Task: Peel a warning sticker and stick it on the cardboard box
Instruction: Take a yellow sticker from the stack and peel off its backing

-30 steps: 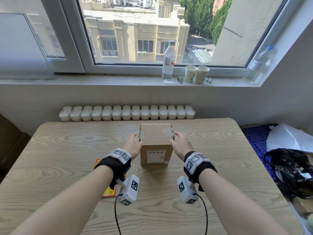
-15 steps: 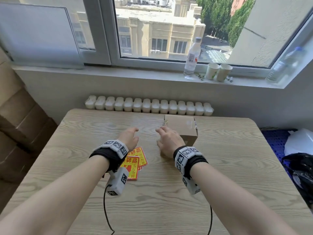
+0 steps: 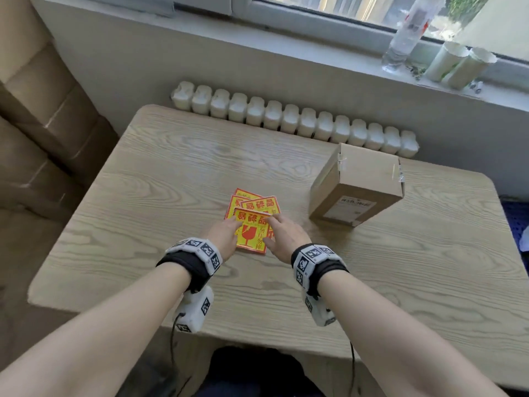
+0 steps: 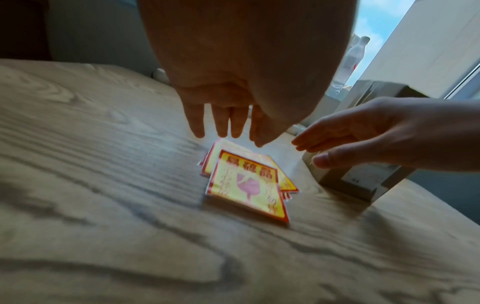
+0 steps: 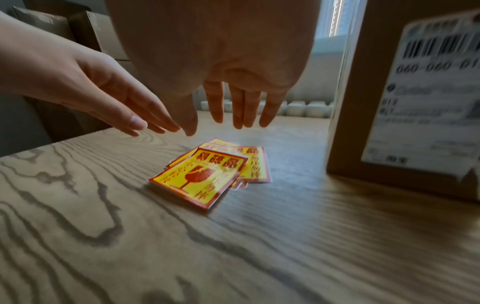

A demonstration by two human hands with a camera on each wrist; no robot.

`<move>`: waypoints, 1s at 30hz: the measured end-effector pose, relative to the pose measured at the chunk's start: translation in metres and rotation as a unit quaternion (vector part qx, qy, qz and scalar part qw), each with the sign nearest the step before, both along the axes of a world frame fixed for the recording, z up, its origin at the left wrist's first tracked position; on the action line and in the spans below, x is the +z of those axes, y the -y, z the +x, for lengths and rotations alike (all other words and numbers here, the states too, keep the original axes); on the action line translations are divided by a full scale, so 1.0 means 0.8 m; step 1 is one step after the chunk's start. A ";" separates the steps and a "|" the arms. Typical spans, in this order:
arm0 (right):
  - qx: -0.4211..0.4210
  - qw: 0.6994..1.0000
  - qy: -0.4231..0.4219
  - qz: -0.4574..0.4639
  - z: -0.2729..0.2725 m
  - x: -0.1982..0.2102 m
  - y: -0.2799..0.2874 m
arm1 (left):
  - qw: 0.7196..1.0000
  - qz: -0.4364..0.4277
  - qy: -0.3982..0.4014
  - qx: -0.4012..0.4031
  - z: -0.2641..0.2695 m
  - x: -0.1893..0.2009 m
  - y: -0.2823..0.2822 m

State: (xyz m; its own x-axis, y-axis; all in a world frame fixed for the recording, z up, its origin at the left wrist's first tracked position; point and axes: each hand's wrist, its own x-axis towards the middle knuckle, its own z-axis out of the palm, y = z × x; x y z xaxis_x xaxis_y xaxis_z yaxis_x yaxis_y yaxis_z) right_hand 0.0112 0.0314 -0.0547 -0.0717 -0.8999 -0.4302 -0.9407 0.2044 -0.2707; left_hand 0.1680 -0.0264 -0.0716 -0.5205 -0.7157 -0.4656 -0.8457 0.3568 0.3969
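A small pile of yellow-and-red warning stickers (image 3: 252, 222) (image 4: 246, 185) (image 5: 205, 176) lies on the wooden table (image 3: 171, 179), fanned out, the top one showing a broken glass symbol. The cardboard box (image 3: 357, 184) (image 5: 384, 82) with a white shipping label stands to the right of the pile. My left hand (image 3: 224, 233) (image 4: 228, 125) hovers over the pile's left side, fingers straight and spread. Over the pile's right side hangs my right hand (image 3: 282, 233) (image 5: 233, 115), fingers straight too. Both wrist views show the fingertips above the stickers, holding nothing.
A row of white radiator-like lumps (image 3: 294, 121) lines the table's far edge. On the windowsill stand a plastic bottle (image 3: 406, 32) and two paper cups (image 3: 461, 64). Stacked brown cartons (image 3: 34, 110) stand left of the table.
Both hands left the sides of the cardboard box and moved left and nearer to me, over the sticker pile. The head camera tilted down and left.
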 end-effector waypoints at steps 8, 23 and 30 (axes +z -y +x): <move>-0.070 0.996 0.038 0.032 0.008 -0.058 0.016 | 0.996 -0.010 0.048 -0.075 0.033 -0.057 -0.012; -0.188 0.975 0.106 -0.051 0.004 -0.076 0.043 | 0.995 0.008 0.057 -0.077 0.047 -0.074 -0.022; -0.182 0.971 0.134 -0.074 0.000 -0.043 0.039 | 0.998 -0.020 -0.066 0.006 0.039 -0.036 -0.012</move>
State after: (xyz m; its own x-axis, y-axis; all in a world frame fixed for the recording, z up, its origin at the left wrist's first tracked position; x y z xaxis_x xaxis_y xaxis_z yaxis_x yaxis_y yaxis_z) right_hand 0.0111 -0.0001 -0.0890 -0.3005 -0.8894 -0.3444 -0.7056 0.4503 -0.5471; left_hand 0.1989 -0.0169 -0.1001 -0.5666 -0.7390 -0.3644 -0.7916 0.3653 0.4899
